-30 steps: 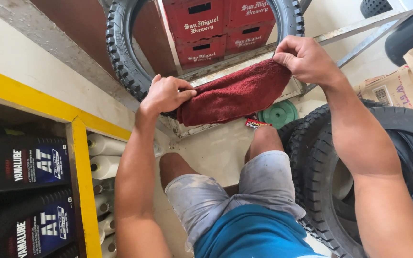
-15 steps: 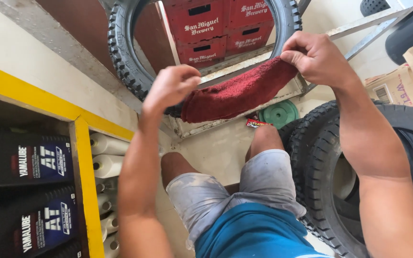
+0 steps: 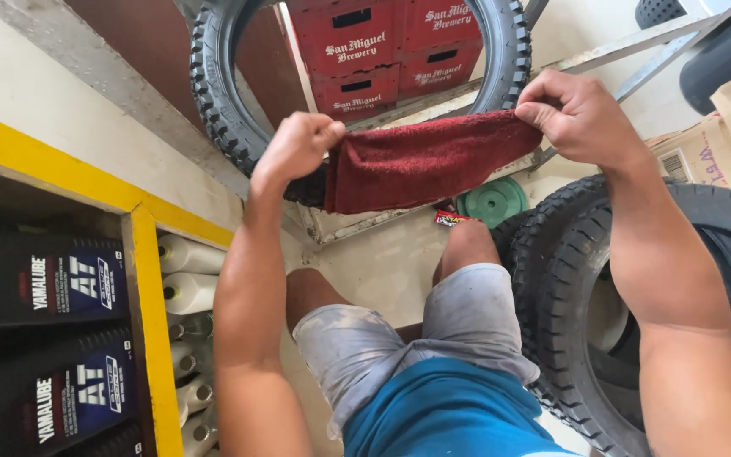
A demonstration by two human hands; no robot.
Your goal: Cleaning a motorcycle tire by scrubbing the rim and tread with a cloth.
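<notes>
While both fists stay pinched on its ends, the dark red towel [image 3: 425, 161] hangs stretched at twelve o'clock: left hand [image 3: 298, 148] clamped on the ten o'clock end, right hand [image 3: 577, 114] on the two o'clock end. Folding it cleanly would call for even tension and level corners, clear of the knobby tyre [image 3: 213, 93].

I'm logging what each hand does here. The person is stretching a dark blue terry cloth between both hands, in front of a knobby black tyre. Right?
Not quite: the terry cloth is dark red, not blue, as the head view shows. The rest holds: the left hand and the right hand each grip one end, stretching it in front of the knobby black tyre.
</notes>
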